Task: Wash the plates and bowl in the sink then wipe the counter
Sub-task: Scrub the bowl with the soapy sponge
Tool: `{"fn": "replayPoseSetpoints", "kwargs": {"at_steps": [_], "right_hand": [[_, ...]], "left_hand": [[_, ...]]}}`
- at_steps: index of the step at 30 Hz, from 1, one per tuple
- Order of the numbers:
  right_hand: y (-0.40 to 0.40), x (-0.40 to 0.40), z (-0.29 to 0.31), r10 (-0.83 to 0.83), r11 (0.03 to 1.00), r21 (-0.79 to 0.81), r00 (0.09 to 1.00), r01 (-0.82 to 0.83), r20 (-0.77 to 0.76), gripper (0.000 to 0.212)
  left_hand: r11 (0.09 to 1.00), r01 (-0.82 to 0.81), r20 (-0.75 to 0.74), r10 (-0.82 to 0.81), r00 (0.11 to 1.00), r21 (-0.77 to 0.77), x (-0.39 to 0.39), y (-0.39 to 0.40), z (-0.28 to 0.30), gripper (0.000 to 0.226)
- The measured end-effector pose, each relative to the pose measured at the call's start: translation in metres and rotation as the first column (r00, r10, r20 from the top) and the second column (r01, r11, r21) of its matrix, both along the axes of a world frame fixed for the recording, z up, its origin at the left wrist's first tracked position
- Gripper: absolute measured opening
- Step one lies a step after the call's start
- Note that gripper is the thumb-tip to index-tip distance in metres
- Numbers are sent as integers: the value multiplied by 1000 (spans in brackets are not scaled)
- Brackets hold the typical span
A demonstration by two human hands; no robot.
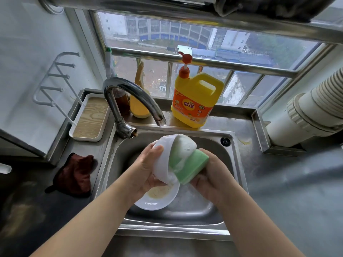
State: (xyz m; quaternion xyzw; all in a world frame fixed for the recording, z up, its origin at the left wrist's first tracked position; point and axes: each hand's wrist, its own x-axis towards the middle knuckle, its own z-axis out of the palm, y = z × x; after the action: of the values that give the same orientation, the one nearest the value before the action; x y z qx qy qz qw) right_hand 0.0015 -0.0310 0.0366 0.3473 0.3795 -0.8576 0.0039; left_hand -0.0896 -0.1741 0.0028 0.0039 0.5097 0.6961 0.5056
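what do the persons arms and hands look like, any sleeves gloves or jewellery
Both forearms are bare as far as the frame shows: no sleeves in view. The left hand and right hand wear no gloves, and no rings, watch or bracelets show on the visible fingers or wrists. Nails that show look short and unpainted. Upper arms are out of view.

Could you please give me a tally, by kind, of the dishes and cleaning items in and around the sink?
White bowl, held by the left hand: 1
White dirty plate in the steel sink: 1
Green soapy sponge, in the right hand: 1
Yellow detergent jug: 1
Dark red cloth: 1
Total: 5
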Motion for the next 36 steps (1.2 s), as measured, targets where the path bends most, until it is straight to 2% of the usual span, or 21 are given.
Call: {"fn": "replayPoseSetpoints", "kwargs": {"at_steps": [3, 7, 11, 13, 15, 16, 18, 21, 23, 25, 27, 32, 34, 36], "right_hand": [[-4, 0, -1, 128, 989, 86, 989, -122, -77, 30], [-7, 5, -7, 324, 909, 316, 937, -270, -132, 24], [-6, 7, -10, 486, 734, 582, 869, -351, -89, 22], [-5, 4, -9, 556, 582, 729, 831, -361, -32, 23], [-1, 2, -8, 583, 446, 815, 811, -371, 51, 25], [2, 0, -6, 577, 426, 822, 814, -379, 76, 25], [7, 0, 0, 520, 493, 783, 850, -380, 85, 23], [7, -2, 7, 295, 777, 568, 954, -271, 51, 16], [4, -5, 9, 163, 910, 379, 985, -169, 48, 21], [0, -6, 11, 137, 953, 273, 990, -135, 9, 21], [-4, -5, 12, 189, 947, 274, 981, -169, -48, 23], [-8, 0, 1, 366, 795, 549, 926, -257, -97, 15], [-6, 1, -1, 461, 647, 702, 886, -299, -46, 19], [-4, 0, -2, 560, 434, 839, 828, -328, 34, 18]], "left_hand": [[1000, 0, -1, 0, 1000, -16, 1, 4, 1, 69], [1000, 7, -3, -7, 1000, -19, -4, 3, -1, 69], [999, 12, -21, -13, 1000, -32, -7, 4, -1, 77], [999, 29, -5, -29, 1000, -37, -8, 4, 1, 81], [998, 36, 35, -34, 999, -44, -8, 3, 4, 80], [998, 36, 56, -33, 998, -45, -8, 3, 5, 77], [999, 30, 80, -27, 996, -39, -9, 4, 7, 71], [1000, 4, 63, -2, 998, -30, -7, 7, 7, 70], [1000, 6, 33, -5, 999, -13, -3, 8, 4, 69], [1000, 10, 5, -10, 1000, -1, -1, 8, 2, 70], [1000, 13, -30, -13, 999, 8, -3, 8, 3, 71], [999, 36, -63, -36, 997, -3, -13, 7, 6, 72], [999, 42, -55, -44, 998, -28, -13, 7, 6, 73], [997, 58, -28, -60, 998, -51, -12, 6, 7, 69]]}}
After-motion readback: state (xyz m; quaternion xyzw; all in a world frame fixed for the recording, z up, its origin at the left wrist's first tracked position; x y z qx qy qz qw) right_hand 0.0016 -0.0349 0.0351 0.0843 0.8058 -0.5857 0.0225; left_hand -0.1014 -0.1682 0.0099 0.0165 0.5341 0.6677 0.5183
